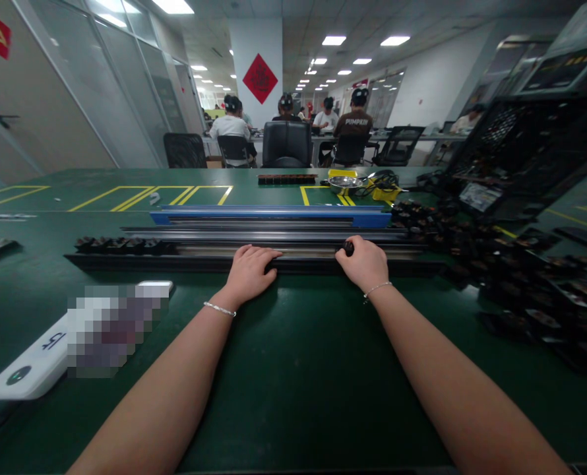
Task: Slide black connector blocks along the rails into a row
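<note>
A long black rail (175,262) lies across the green table in front of me, with a metal rail (254,235) and a blue-edged rail (274,216) behind it. My left hand (250,267) rests on the black rail, fingers stretched flat over its edge. My right hand (365,262) is closed on a small black part (349,249) held at the rail. A row of black parts (120,245) sits in the rail at the left.
A heap of small black parts (496,264) covers the table at the right, under a black machine (525,148). A white device (41,356) lies at the near left. A metal bowl (345,182) stands further back. People sit at desks beyond.
</note>
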`<state>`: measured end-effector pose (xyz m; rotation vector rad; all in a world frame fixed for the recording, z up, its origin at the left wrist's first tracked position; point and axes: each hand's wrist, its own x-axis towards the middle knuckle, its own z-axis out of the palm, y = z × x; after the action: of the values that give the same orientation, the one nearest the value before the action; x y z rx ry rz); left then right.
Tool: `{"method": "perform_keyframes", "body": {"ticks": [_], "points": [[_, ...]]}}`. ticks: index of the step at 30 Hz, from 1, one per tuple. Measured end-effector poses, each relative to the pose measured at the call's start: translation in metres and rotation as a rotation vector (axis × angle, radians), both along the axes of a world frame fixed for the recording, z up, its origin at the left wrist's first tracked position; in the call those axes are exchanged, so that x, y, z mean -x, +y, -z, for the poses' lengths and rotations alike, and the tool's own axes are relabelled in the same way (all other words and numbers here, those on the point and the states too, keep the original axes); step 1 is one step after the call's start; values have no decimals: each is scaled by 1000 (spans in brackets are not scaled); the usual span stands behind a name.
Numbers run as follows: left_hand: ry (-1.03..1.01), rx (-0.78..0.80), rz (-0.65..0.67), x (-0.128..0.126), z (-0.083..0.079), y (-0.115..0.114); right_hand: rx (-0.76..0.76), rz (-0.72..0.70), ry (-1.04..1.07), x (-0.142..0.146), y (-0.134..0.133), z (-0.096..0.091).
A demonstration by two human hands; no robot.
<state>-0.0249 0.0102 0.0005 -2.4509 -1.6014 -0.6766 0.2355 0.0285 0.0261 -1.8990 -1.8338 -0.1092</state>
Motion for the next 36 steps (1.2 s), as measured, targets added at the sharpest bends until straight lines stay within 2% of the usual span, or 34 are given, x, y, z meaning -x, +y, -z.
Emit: {"method": "perform_keyframes", "body": {"ticks": [36], "points": [[4, -15, 5, 0, 1, 1, -23, 75, 12, -12, 4, 5]]}}
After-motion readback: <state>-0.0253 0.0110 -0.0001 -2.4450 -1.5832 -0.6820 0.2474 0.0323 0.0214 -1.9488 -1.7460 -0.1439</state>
